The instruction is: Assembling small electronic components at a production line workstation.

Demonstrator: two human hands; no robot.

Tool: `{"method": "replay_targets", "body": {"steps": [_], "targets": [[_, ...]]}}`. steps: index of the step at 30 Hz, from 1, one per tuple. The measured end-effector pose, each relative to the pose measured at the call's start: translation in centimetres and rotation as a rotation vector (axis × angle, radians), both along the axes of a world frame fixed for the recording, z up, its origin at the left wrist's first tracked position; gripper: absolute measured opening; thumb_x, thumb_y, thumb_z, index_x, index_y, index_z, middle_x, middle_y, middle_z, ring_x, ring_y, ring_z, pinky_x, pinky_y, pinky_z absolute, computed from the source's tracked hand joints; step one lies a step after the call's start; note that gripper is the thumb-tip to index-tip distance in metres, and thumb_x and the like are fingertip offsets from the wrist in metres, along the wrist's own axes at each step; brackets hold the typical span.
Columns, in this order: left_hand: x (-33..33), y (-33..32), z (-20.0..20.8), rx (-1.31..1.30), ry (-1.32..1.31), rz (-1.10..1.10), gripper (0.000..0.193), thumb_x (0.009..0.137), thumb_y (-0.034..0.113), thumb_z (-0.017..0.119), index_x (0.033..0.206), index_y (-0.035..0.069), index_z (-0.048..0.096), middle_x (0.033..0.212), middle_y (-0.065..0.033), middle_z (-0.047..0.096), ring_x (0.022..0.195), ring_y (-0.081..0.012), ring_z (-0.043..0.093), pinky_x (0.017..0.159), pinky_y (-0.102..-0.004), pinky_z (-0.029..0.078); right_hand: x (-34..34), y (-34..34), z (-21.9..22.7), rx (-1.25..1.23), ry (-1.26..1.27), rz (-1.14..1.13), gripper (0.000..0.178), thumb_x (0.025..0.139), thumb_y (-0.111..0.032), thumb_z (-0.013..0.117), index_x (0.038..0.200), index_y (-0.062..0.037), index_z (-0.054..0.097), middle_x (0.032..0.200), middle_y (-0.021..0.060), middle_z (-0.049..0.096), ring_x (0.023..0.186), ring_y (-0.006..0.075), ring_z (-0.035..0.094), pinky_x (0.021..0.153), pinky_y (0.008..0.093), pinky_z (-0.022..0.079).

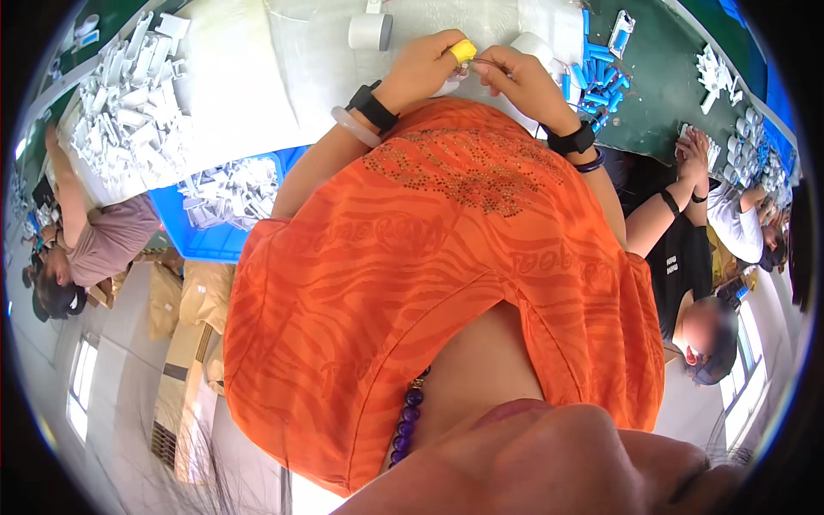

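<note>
My left hand (423,69) and my right hand (522,79) meet over the table's near edge, just beyond my orange shirt. Yellow wrapping (463,51) shows at a fingertip of my left hand, whose fingers are pinched together on something small and mostly hidden. Between finger and thumb, my right hand pinches a thin dark wire (487,62) that runs toward the left fingertips. Beyond the left hand stands a white rounded housing with a grey end (369,32). Another white rounded piece (532,45) lies behind my right hand, partly covered by it.
Blue cylindrical cells with wires (601,81) are heaped to the right on the green tabletop (657,94). Loose white plastic parts (133,112) make a large pile at left. A blue bin (215,247) of similar parts stands below. Co-workers sit on both sides.
</note>
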State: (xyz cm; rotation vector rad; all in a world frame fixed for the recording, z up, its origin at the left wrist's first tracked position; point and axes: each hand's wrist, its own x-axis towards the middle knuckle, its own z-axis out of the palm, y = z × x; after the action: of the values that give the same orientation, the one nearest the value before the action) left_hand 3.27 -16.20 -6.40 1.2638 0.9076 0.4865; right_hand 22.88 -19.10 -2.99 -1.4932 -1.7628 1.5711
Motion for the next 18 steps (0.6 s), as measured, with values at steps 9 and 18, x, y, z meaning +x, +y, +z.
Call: {"method": "replay_targets", "body": {"steps": [9,18], "targets": [[0.2,0.0,0.6,-0.092,-0.058,-0.025,0.020,0.096,0.018,0.044,0.093,0.001,0.055,0.078,-0.0023,0.058,0.070,-0.0096,0.060,0.066,-0.0225,0.048,-0.6,-0.1,0.8,0.120,-0.133,-0.035,0.020,0.093,-0.022,0.051,0.086,-0.0041,0.055,0.068,0.0121,0.059,0.061,0.0284,0.058,0.056,0.0364,0.044],[0.7,-1.8,0.5,-0.224,-0.204,0.106,0.021,0.094,0.017,0.045,0.094,0.001,0.058,0.083,-0.0029,0.058,0.069,-0.0108,0.058,0.063,-0.0245,0.048,-0.4,-1.0,0.7,0.223,-0.022,-0.048,0.013,0.091,-0.018,0.054,0.092,-0.0066,0.059,0.070,0.0123,0.057,0.063,0.0293,0.055,0.056,0.0349,0.043]]}}
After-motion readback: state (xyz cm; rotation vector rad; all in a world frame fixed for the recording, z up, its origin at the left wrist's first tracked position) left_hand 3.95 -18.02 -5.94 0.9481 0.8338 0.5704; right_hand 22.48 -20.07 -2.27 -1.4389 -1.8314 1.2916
